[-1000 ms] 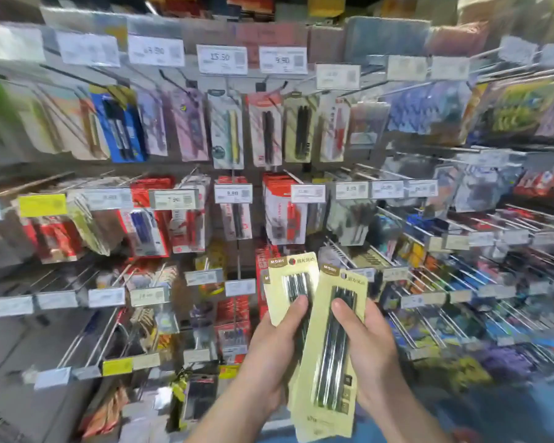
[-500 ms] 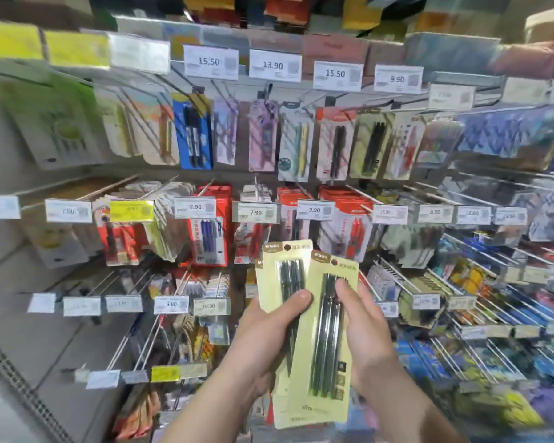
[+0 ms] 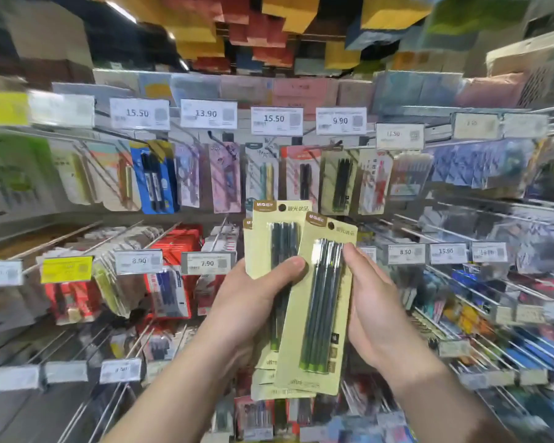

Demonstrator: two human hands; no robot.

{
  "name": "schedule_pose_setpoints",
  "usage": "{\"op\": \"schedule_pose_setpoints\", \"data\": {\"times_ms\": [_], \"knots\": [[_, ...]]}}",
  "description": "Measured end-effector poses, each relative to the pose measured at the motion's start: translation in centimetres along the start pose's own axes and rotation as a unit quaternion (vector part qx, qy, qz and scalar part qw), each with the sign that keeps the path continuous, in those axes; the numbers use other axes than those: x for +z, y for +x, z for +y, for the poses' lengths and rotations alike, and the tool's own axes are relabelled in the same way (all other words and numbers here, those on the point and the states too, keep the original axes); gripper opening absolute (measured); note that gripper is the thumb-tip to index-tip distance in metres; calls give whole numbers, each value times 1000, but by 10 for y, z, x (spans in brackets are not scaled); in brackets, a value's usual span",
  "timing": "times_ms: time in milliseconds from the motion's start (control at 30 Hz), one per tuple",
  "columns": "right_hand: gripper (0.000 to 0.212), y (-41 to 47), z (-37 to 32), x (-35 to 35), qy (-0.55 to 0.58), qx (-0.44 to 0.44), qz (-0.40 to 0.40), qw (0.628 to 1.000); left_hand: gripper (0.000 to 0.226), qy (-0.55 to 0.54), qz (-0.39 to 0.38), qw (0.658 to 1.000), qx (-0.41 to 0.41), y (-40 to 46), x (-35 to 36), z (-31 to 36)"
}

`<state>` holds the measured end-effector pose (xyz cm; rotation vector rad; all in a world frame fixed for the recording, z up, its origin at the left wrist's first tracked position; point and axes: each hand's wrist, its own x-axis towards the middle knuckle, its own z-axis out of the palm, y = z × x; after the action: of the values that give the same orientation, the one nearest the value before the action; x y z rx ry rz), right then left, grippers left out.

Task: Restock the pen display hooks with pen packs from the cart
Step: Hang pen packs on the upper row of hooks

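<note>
My left hand (image 3: 250, 302) grips a small stack of beige pen packs (image 3: 271, 238) with dark pens, thumb across the front. My right hand (image 3: 375, 311) pinches the front pen pack (image 3: 317, 318) of the same kind, tilted to the right and fanned off the stack. Both hands are in front of the pen display, below the top row of hooks. A matching beige pack with dark pens (image 3: 338, 182) hangs on a top-row hook under the 9.90 price tag (image 3: 341, 120).
Rows of metal hooks with hanging pen packs and price tags fill the wall: blue marker pack (image 3: 154, 177), red packs (image 3: 173, 276), 7.90 tag (image 3: 208, 263). Long hooks (image 3: 480, 302) jut out on the right. Boxes are stacked on the top shelf (image 3: 269, 87).
The view has tilted up and both hands with the packs have risen toward the top row of hooks. The front pack has fanned a little further to the right.
</note>
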<state>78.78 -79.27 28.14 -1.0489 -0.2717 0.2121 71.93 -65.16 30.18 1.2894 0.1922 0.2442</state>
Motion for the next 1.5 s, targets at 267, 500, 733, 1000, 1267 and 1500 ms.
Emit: {"op": "schedule_pose_setpoints", "data": {"times_ms": [267,500,733,1000,1267,1500], "knots": [[103,74,-47,-19,-16,10,14,1000,26,35,18,998,39,43,53,16],[62,121,-88,-46,-72,-61,41,995,33,49,52,997,18,77,56,25],[8,161,-114,-61,-123,-120,52,984,33,27,40,999,-9,98,50,32],[16,176,-119,-41,-171,-219,109,955,33,38,18,999,-3,116,36,36],[25,181,-123,-42,-162,-236,140,948,34,34,-5,999,-4,131,31,32],[31,209,-128,-58,-156,-148,127,968,39,19,-3,1000,-15,139,30,29]]}}
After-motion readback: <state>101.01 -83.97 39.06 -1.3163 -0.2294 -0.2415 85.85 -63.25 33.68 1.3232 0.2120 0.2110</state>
